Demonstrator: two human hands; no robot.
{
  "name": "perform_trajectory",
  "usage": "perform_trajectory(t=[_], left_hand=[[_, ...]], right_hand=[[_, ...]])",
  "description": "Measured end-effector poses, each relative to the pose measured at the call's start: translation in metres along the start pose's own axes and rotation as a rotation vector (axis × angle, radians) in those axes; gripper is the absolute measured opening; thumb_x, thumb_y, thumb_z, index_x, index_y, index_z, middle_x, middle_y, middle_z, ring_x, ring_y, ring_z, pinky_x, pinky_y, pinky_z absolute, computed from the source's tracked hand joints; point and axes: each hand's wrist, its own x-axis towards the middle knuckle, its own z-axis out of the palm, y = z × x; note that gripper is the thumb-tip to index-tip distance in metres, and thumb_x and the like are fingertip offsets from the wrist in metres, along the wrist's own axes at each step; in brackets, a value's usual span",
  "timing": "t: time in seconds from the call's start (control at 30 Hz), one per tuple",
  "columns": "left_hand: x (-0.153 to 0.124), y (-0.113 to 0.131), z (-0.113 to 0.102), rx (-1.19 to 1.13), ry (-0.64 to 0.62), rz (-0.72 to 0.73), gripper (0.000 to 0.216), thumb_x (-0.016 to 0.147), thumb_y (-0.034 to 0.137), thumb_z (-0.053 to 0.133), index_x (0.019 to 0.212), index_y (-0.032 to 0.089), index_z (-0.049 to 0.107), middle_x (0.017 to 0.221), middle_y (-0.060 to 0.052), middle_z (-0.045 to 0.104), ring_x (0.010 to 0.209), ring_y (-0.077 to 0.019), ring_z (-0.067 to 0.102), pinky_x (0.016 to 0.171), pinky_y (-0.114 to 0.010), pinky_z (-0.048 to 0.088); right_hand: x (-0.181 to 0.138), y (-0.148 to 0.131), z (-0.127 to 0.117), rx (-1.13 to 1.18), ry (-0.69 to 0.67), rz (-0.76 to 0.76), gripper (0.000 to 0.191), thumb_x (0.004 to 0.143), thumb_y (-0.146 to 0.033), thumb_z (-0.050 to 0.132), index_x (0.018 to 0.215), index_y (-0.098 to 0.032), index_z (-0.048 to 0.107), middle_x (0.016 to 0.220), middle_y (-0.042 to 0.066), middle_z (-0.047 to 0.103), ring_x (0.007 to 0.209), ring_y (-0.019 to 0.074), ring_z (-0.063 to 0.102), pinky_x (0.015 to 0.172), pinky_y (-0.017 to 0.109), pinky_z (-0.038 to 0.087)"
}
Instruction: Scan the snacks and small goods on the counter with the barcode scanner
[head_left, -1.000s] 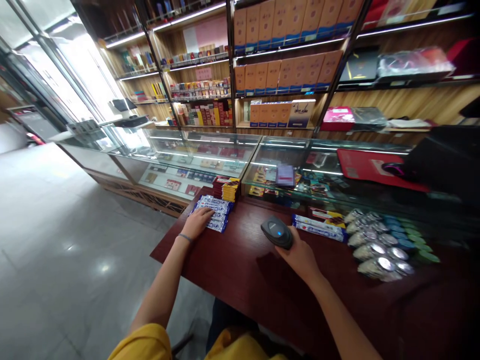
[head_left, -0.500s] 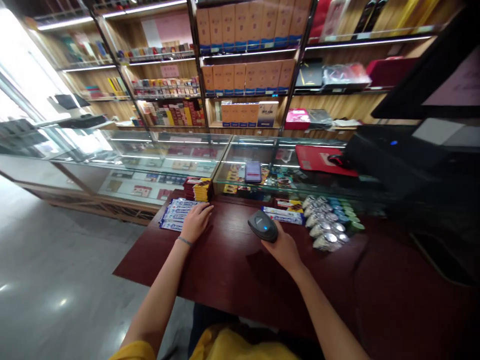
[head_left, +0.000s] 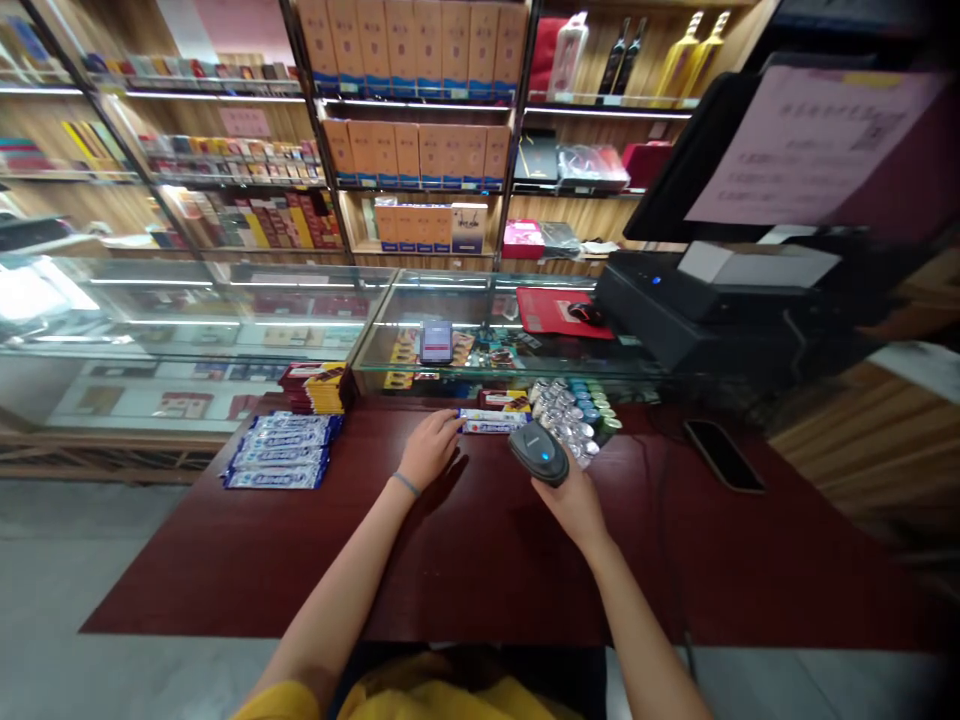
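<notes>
My right hand (head_left: 574, 500) is closed around a dark handheld barcode scanner (head_left: 538, 452) with a blue light, held just above the dark red table (head_left: 465, 560). My left hand (head_left: 429, 447) reaches forward with its fingers curled, the fingertips touching the near end of a blue-and-white snack bar (head_left: 491, 421) that lies by the glass counter. Whether the fingers grip the bar I cannot tell. Small foil-topped and green-lidded cups (head_left: 574, 420) cluster right behind the scanner.
A pile of blue-and-white bars (head_left: 281, 460) and a stack of red-and-yellow packets (head_left: 315, 387) lie at the table's left. A phone (head_left: 724, 455) lies at the right. Behind stand glass display counters (head_left: 480, 320), a register with a screen (head_left: 712, 300) and stocked shelves.
My view has swung to the right. My left hand left the pile of blue bars and moved right to the bar beside the scanner. The right hand still holds the scanner.
</notes>
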Motion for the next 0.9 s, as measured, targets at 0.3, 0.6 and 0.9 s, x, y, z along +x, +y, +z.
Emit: perform_trajectory(t=[0.3, 0.6, 0.9], left_hand=[[0.027, 0.027, 0.045, -0.014, -0.082, 0.059, 0.039, 0.094, 0.020, 0.048, 0.133, 0.023, 0.055, 0.132, -0.013, 0.058, 0.122, -0.0243, 0.055, 0.102, -0.043, 0.048], [0.037, 0.027, 0.074, 0.107, -0.171, -0.013, 0.049, 0.094, 0.014, 0.044, 0.141, 0.024, 0.047, 0.149, -0.013, 0.046, 0.139, -0.0308, 0.040, 0.112, -0.061, 0.029], [0.032, 0.029, 0.067, 0.105, -0.102, 0.007, 0.026, 0.095, 0.020, 0.047, 0.113, 0.023, 0.066, 0.111, -0.011, 0.068, 0.105, -0.0256, 0.060, 0.096, -0.045, 0.045]], right_hand=[[-0.005, 0.023, -0.020, -0.020, 0.026, 0.045, 0.061, 0.076, -0.041, 0.061, 0.132, -0.022, 0.046, 0.093, 0.009, 0.074, 0.095, 0.0305, 0.071, 0.077, 0.037, 0.054], [-0.006, 0.023, -0.018, -0.021, 0.036, 0.040, 0.059, 0.076, -0.040, 0.061, 0.131, -0.024, 0.046, 0.095, 0.009, 0.075, 0.097, 0.0314, 0.071, 0.076, 0.037, 0.054], [-0.007, 0.021, -0.019, -0.003, 0.046, 0.025, 0.058, 0.076, -0.041, 0.061, 0.130, -0.023, 0.048, 0.089, 0.008, 0.075, 0.093, 0.0314, 0.071, 0.074, 0.036, 0.054]])
